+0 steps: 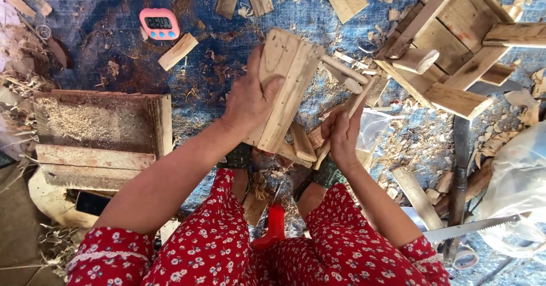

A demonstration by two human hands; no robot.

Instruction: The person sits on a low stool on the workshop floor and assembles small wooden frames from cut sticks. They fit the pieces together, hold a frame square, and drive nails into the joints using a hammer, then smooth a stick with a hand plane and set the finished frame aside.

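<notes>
Wooden block: one pale piece built of flat slats joined edge to edge, held tilted above the blue tarp, its lower end down near the knees.
Left hand: grip wrapped over the block's left face, thumb on the front, fingers pressed together around it.
Right hand: grip pinching one thin wooden stick that leans up against the block's right side.
Count, hands: two, both the person's own, in red flowered sleeves.
Count, timer: one pink digital timer, lying on the tarp at upper left, well apart from the hands.
Count, saws: one handsaw, lower right, blade pointing right.
Count, large builds: two; a slatted wooden frame at upper right and a flat sawdust-covered board at left.
Count, red handle: one red-handled tool between the knees.
Loose offcuts: too many to count, scattered with shavings all over the tarp.
Block surface: light grain, clean cut ends, seams visible between slats.
Edges: board just left of the left forearm; frame near the stick's upper end; white plastic bag at the right edge.
Open room: a bare patch of tarp between timer and block.
</notes>
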